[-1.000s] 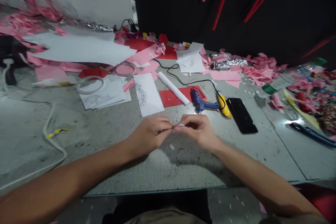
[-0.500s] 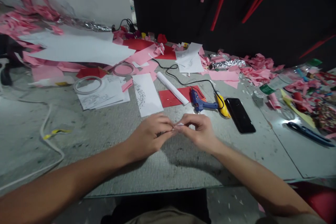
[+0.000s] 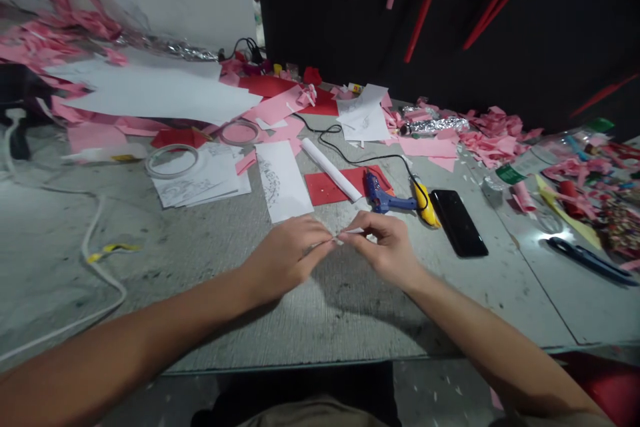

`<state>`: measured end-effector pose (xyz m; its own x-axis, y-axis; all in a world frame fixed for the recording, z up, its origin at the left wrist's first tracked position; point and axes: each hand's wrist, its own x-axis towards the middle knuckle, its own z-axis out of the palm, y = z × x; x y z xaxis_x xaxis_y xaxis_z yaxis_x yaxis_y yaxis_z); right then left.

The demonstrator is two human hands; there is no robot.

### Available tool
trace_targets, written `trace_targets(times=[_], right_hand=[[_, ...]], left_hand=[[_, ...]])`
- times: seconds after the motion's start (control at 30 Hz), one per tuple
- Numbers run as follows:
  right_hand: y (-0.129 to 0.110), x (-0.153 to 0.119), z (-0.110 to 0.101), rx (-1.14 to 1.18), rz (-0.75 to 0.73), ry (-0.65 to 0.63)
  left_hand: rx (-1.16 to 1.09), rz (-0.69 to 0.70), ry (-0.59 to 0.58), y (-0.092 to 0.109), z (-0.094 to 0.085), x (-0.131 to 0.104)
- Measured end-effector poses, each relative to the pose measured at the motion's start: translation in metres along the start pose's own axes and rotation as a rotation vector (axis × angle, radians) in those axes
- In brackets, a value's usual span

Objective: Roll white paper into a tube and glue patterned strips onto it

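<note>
More of the small white piece (image 3: 354, 231) shows than before, pinched between the closed fingertips of the left hand (image 3: 287, 253) and right hand (image 3: 389, 252), over the gray table (image 3: 240, 340). Beyond lie a patterned sheet (image 3: 285, 183), a white roll (image 3: 331, 170) across red paper (image 3: 323, 190), a blue glue gun (image 3: 387, 200) and, rightward, a black phone (image 3: 459, 223).

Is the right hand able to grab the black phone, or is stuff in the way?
Probably yes: only bare tabletop shows between the right hand and the black phone, though that hand's fingers are pinching a small white piece.
</note>
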<state>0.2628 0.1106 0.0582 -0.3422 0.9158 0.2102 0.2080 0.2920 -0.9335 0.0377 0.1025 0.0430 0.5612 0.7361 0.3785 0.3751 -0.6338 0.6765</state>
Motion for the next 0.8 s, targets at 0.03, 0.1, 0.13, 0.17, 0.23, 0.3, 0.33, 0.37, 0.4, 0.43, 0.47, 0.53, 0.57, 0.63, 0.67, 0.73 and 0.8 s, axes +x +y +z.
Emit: trace_targets(times=[0.03,0.1,0.13,0.17,0.23,0.3,0.33,0.37,0.4,0.43,0.47,0.53,0.57,0.63,0.67,0.73,0.8], right_hand=[[0.0004,0.0000,-0.0010,-0.003,0.008,-0.030],[0.0006,0.0009,-0.0029,0.040,0.064,-0.137],[0.0005,0.0015,-0.0035,0.064,0.090,-0.157],[0.0003,0.0020,-0.0037,0.073,0.099,-0.135],[-0.0001,0.0023,-0.0030,0.059,0.082,-0.042],[0.0001,0.0020,-0.0016,0.056,0.084,-0.057],[0.0003,0.0018,-0.0010,0.068,0.096,-0.085],[0.0007,0.0018,-0.0004,0.075,0.105,-0.095],[0.0010,0.0020,0.0001,0.071,0.106,-0.073],[0.0012,0.0025,0.0005,0.063,0.101,-0.032],[0.0012,0.0031,0.0010,0.060,0.100,0.003],[0.0007,0.0044,0.0021,0.085,0.129,-0.028],[0.0003,0.0050,0.0027,0.114,0.155,-0.079],[0.0001,0.0055,0.0034,0.149,0.197,-0.151],[0.0004,0.0054,0.0035,0.144,0.203,-0.156],[0.0012,0.0044,0.0031,0.111,0.193,-0.125],[0.0018,0.0021,0.0023,0.048,0.145,-0.057]], left_hand=[[0.014,-0.004,0.000,-0.0002,-0.0008,0.0001],[0.058,0.046,-0.018,-0.0009,-0.0014,0.0003],[0.081,0.085,-0.026,-0.0014,-0.0011,0.0003],[0.098,0.121,-0.029,-0.0020,-0.0005,0.0003],[0.104,0.152,-0.012,-0.0031,0.0012,0.0001],[0.091,0.141,0.002,-0.0041,0.0025,-0.0004],[0.085,0.135,-0.001,-0.0044,0.0028,-0.0006],[0.083,0.127,-0.004,-0.0045,0.0028,-0.0009],[0.084,0.116,-0.004,-0.0046,0.0026,-0.0012],[0.081,0.102,-0.002,-0.0045,0.0023,-0.0014],[0.072,0.083,0.003,-0.0044,0.0019,-0.0016],[0.052,0.040,0.014,-0.0043,0.0012,-0.0018],[0.048,0.026,0.013,-0.0043,0.0011,-0.0018],[0.056,0.038,0.000,-0.0044,0.0015,-0.0017],[0.062,0.052,-0.010,-0.0045,0.0019,-0.0016],[0.053,0.051,-0.022,-0.0043,0.0027,-0.0013],[0.030,-0.003,-0.016,-0.0039,0.0027,-0.0008]])
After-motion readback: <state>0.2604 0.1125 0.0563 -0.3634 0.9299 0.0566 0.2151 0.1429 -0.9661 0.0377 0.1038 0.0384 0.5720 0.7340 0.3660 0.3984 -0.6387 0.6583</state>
